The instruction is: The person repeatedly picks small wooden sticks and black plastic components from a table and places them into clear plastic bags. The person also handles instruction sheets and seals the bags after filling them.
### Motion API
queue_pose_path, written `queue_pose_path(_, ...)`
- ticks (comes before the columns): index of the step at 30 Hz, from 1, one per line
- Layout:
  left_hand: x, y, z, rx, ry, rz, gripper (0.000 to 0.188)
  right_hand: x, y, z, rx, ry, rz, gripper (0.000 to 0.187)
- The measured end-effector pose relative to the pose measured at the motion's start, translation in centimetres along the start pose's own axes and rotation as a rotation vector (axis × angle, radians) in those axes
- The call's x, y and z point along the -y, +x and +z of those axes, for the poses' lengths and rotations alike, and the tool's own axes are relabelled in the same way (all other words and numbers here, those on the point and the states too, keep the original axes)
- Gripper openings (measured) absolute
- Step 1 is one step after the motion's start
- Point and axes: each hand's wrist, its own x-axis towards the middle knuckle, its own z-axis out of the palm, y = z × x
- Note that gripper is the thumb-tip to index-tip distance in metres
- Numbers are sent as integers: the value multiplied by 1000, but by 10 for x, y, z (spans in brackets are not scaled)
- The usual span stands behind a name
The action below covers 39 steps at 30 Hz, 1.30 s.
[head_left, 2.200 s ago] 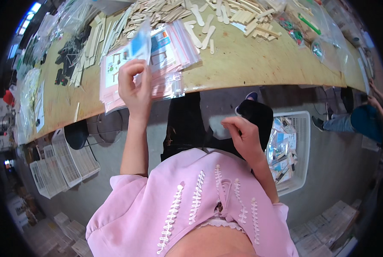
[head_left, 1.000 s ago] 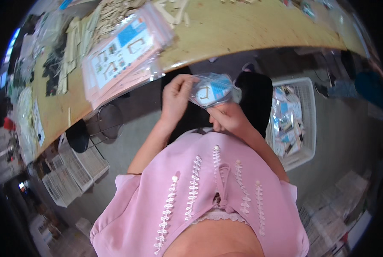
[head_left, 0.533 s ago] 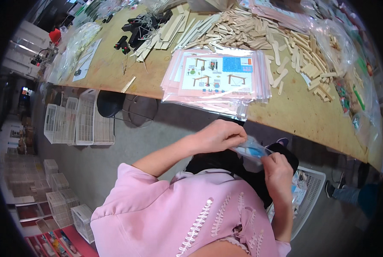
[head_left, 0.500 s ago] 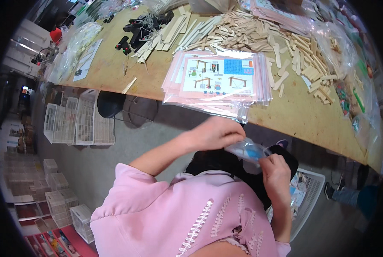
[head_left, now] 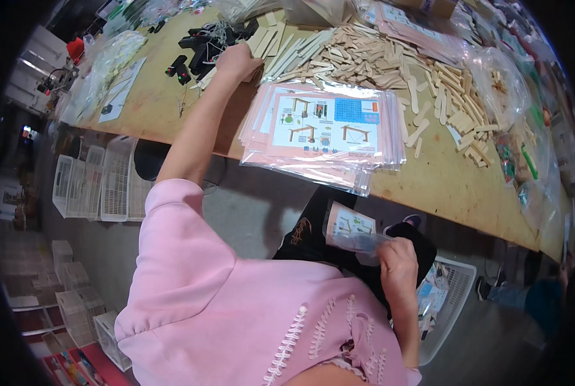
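Note:
My left hand [head_left: 238, 62] reaches far out over the table to the flat wooden slats [head_left: 266, 40], beside the black plastic parts with wires [head_left: 204, 50]. Its fingers bend down among the slats and are mostly hidden; whether they grip one I cannot tell. Above my lap, my right hand [head_left: 400, 260] is closed on the edge of a clear plastic bag [head_left: 358, 241]. A printed card [head_left: 350, 222] with small drawings shows inside it. Between my hands, at the table's front edge, lies a stack of pink-bordered printed bags [head_left: 326, 128].
Loose wooden sticks [head_left: 358, 55] are heaped behind the stack, with more small wood pieces [head_left: 461, 116] on the right. A white basket [head_left: 458, 289] with filled bags stands by my right leg. White crates [head_left: 117, 183] stand on the floor at left.
My left hand has let go of the plastic bag and gone forward and left to the wooden slats. The right hand keeps the bag, whose printed card now faces up.

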Motion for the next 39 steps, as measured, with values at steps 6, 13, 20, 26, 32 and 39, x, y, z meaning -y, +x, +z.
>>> queue_pose_path(6, 28, -4, 17, -141, -219, 23, 41, 12, 16, -9, -95, 72, 10, 21)
queue_pose_path(13, 20, -15, 23, -127, -210, 45, 43, 16, 26, -8, -161, 41, -43, 22)
queue_pose_path(20, 27, -8, 30, -64, -395, -26, 46, 13, 17, -7, -130, 19, -18, 23)
queue_pose_path(26, 32, -5, 30, -57, -460, -16, 57, 8, 15, -4, -133, 0, -8, 21)
queue_pose_path(32, 13, -5, 18, 40, -293, -72, 54, 6, 15, 0, -128, -4, -7, 17)
queue_pose_path(39, 68, 9, 35, -286, -653, -89, 44, 7, 20, 0, -137, 4, -20, 15)
